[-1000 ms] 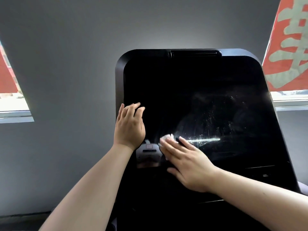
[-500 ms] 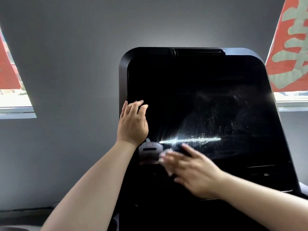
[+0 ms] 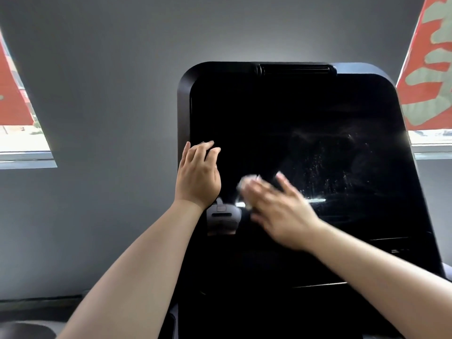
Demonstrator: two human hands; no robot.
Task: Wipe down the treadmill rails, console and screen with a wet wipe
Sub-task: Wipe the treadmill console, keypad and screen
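A large black treadmill screen (image 3: 293, 123) fills the middle of the view, with wet streaks and specks on its right half. My left hand (image 3: 198, 177) rests flat against the screen's left edge, fingers straight. My right hand (image 3: 278, 206), blurred by motion, presses a white wet wipe (image 3: 247, 182) against the lower middle of the screen; only the wipe's top edge shows past my fingertips. The console's lower panel (image 3: 318, 285) is dark below my right forearm.
A grey wall (image 3: 110, 94) stands behind the screen. Windows with red banners are at the left (image 3: 14, 106) and right (image 3: 430, 69). A dark rounded object (image 3: 22, 330) sits at the bottom left corner.
My right hand with the wipe dropped lower on the screen, then swept back up and slightly left. My left hand has kept its place on the screen's left edge.
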